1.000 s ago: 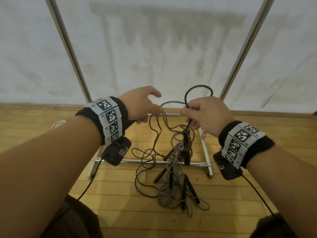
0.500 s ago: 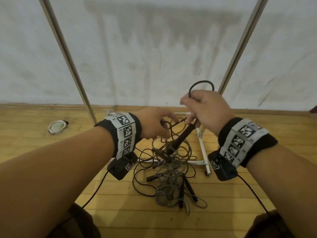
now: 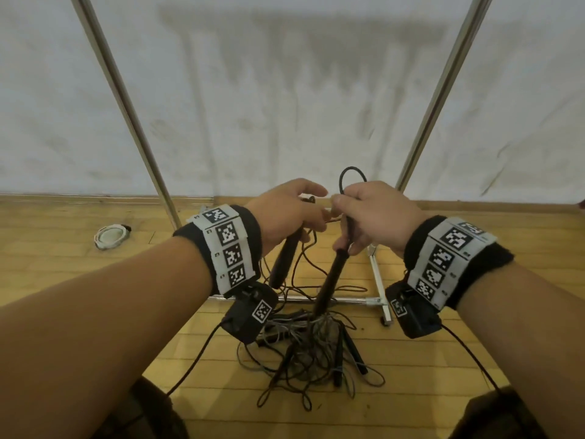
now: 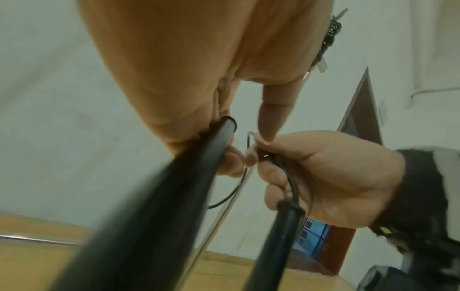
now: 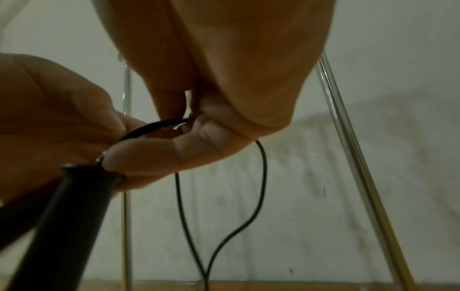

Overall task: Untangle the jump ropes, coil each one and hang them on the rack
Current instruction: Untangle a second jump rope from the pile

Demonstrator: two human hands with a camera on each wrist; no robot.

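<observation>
Several tangled jump ropes [image 3: 316,353], dark and grey cords with black handles, lie heaped on the wood floor below my hands. My left hand [image 3: 311,213] grips one black handle [image 3: 285,261] near its top; it also shows as the handle [image 4: 174,196] in the left wrist view. My right hand [image 3: 343,223] pinches a black cord [image 5: 159,126] just above a second handle [image 3: 332,280], which hangs down into the heap. A small cord loop [image 3: 353,179] sticks up above the right fist. Both hands nearly touch.
The rack's two metal uprights [image 3: 126,106] [image 3: 443,90] rise on either side, and its base bar [image 3: 316,299] and caster [image 3: 386,321] sit on the floor behind the heap. A white round object [image 3: 109,237] lies at the left. A white wall stands close behind.
My left hand, spread out a second ago, has reached into the tangle and now grips a handle lifted out of it. The right hand's handle has swung down to hang steeply.
</observation>
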